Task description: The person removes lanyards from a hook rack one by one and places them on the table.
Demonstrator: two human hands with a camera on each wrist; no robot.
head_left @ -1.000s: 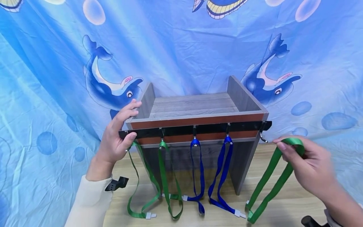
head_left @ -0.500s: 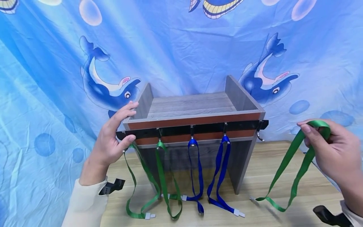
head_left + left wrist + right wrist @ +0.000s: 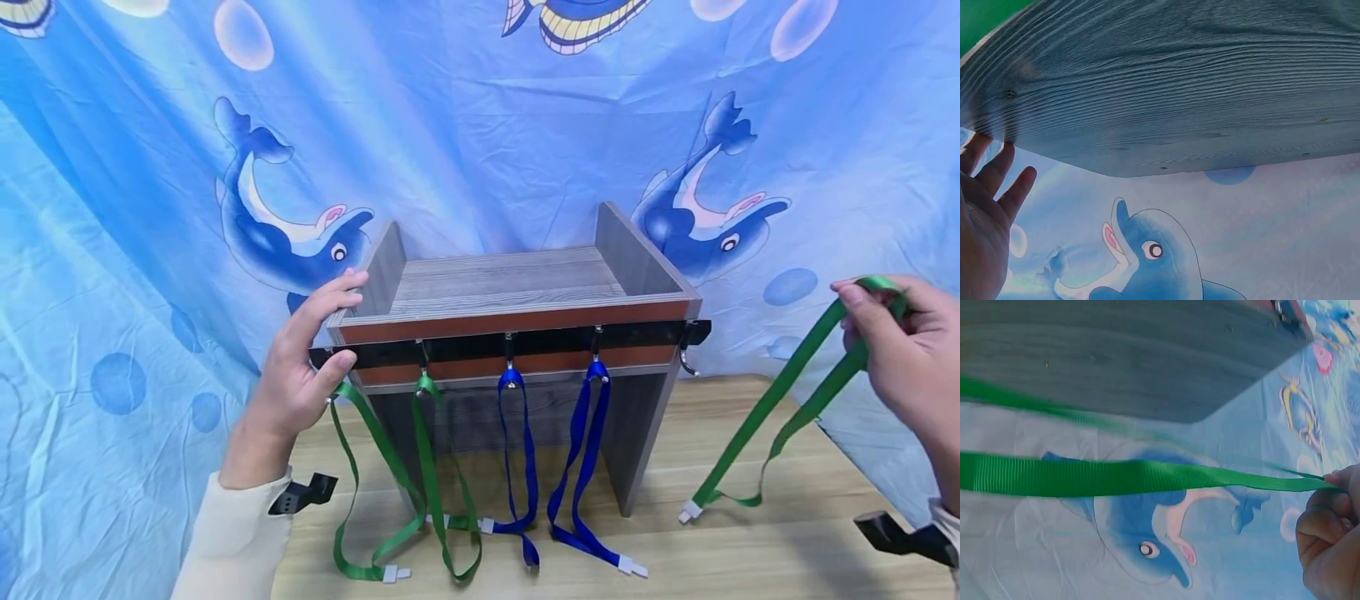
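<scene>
In the head view my right hand (image 3: 911,346) pinches the upper loop of a green lanyard (image 3: 776,400); its white clip (image 3: 690,511) hangs low at the other end. My left hand (image 3: 288,379) rests against the left front corner of a grey wooden shelf (image 3: 510,279). Its thumb lies by the end of the black hook rail (image 3: 465,346), and the extended fingers touch the side panel (image 3: 1147,94) in the left wrist view. Two green lanyards, one left (image 3: 392,454) and one beside it (image 3: 424,442), and two blue lanyards (image 3: 532,475) hang from the rail. The rightmost hook (image 3: 688,362) is bare.
The shelf stands on a light wooden table (image 3: 795,533), its top board flanked by raised sides. Clips and lower ends of the hanging lanyards lie near the tabletop. Behind is a blue curtain (image 3: 487,150) printed with dolphins.
My right hand has carried the green lanyard right and slightly up, away from the rightmost hook, and its lower end has swung along. My left hand stays at the shelf corner.
</scene>
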